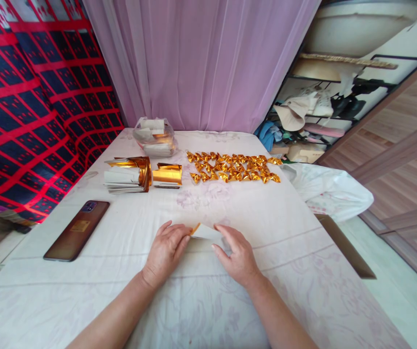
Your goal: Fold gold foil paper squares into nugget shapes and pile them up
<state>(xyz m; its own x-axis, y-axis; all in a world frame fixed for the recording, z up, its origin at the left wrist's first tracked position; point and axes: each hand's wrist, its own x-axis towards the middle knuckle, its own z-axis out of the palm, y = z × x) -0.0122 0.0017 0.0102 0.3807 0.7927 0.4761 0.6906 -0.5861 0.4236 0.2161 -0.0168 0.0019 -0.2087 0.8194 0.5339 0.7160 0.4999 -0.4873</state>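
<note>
Both hands over the near half of a table [296,310] covered by a pale flowered cloth. Left hand [168,248]: thumb and forefinger pinched on the left end of a small sheet of paper [205,232], gold showing at that corner, whitish elsewhere. Right hand [238,252]: thumb and forefinger parted, forefinger tip at the sheet's right end; no firm hold seen. Sheet lies between the two hands, near the table's middle.

Left of the left hand, well apart: a phone [77,231], back up, set slantwise. Beyond it, a large stack of paper [123,178], white and gold, with a smaller stack [167,175], gold on top, just beside its right side. To the right, rows of folded gold pieces [223,177]. Beyond the stacks, a clear bag [153,139] holding more paper. Behind the table, a purple curtain [201,63].
</note>
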